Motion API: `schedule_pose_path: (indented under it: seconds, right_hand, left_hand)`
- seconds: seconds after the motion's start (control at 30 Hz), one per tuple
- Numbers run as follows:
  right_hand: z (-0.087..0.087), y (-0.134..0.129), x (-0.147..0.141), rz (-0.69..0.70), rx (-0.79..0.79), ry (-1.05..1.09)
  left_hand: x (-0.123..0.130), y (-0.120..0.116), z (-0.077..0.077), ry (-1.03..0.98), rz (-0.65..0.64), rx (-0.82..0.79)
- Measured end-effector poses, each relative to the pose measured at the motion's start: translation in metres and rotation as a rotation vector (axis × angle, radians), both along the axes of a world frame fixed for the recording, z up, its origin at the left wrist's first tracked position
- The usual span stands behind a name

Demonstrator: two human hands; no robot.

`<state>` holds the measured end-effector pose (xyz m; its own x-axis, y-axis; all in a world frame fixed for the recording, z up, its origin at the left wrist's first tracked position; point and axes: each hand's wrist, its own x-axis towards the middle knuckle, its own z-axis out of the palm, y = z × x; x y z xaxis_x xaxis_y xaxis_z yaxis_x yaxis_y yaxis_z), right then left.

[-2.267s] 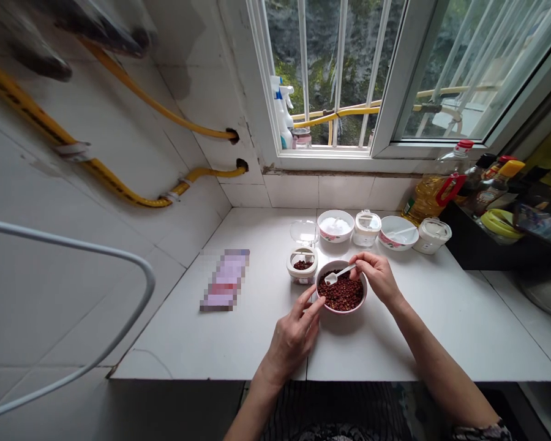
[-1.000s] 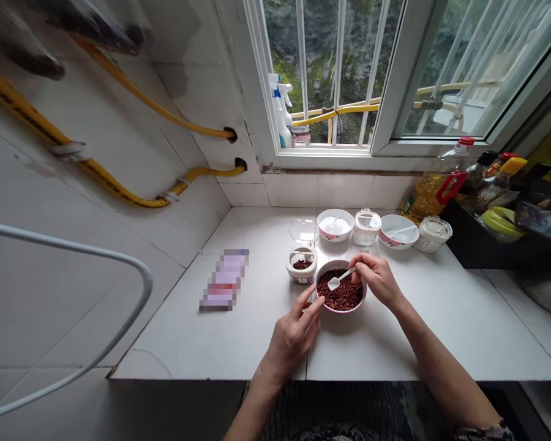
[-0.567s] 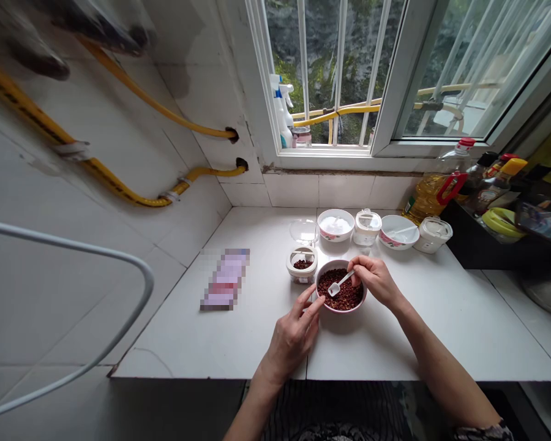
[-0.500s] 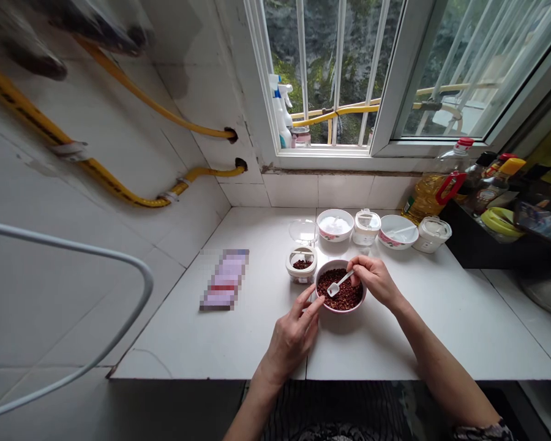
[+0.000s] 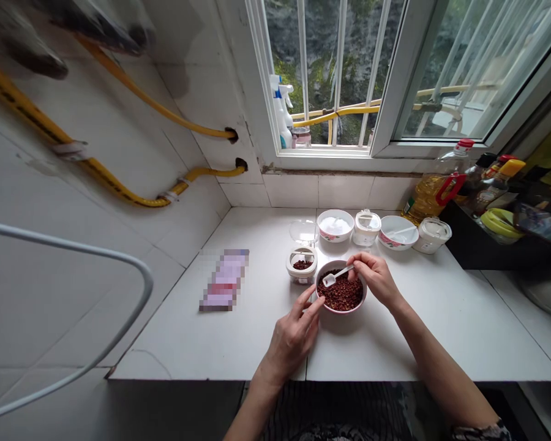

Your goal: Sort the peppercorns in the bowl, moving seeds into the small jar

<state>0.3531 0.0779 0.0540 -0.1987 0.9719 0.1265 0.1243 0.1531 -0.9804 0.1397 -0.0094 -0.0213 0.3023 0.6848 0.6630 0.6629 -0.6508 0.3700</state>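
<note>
My right hand [image 5: 375,278] pinches the handle of a small white spoon [image 5: 329,280]. The spoon's scoop hovers over the left part of a bowl [image 5: 342,312] holding dark red, peppercorn-like grains [image 5: 344,295]. Against the bowl's left rim rest the outstretched, spread fingertips of my left hand [image 5: 296,331]. Just left of the bowl stands a small clear jar [image 5: 302,275] with a white collar, its lid [image 5: 303,231] tipped back. Similar red grains lie inside the jar. Whether the scoop carries any grains is too small to tell.
Behind stand a white bowl [image 5: 335,236] with white powder, a lidded jar [image 5: 367,226], another bowl [image 5: 397,242] with a white spoon and a second jar [image 5: 434,236]. A blurred purple packet [image 5: 224,280] lies left. An oil bottle [image 5: 434,190] and a black rack [image 5: 491,245] occupy the right.
My right hand has shifted the spoon's scoop up and slightly left, towards the bowl's far-left side. My left hand stays at the rim.
</note>
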Motion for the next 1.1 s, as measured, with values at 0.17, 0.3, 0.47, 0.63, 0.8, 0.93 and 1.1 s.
schedule_pose_path:
  seconds: [0.17, 0.3, 0.47, 0.63, 0.8, 0.93, 1.1]
  right_hand:
    - [-0.001, -0.005, -0.013, -0.004, 0.086, 0.075]
    - [-0.004, -0.01, -0.025, -0.045, 0.309, -0.06]
    - [-0.005, -0.009, -0.029, -0.001, 0.669, -0.331]
    - [0.004, -0.007, -0.009, -0.168, 0.554, -0.272]
    - [0.003, -0.002, 0.01, -0.137, 0.429, -0.377]
    - [-0.006, -0.001, 0.005, -0.011, 0.384, -0.482]
    - [-0.008, -0.003, -0.001, 0.037, 0.233, -0.363]
  left_hand:
    - [-0.001, 0.0, 0.0, -0.003, -0.011, -0.006]
    - [-0.001, 0.0, 0.0, -0.005, -0.014, -0.003]
    - [-0.001, 0.0, 0.0, -0.002, -0.007, 0.003]
    - [-0.002, 0.0, 0.001, 0.009, -0.01, 0.001]
    - [-0.001, 0.0, 0.001, 0.002, -0.001, 0.002]
    - [-0.001, -0.001, 0.002, 0.011, 0.005, -0.006]
    - [-0.001, 0.0, 0.002, 0.011, 0.008, 0.0]
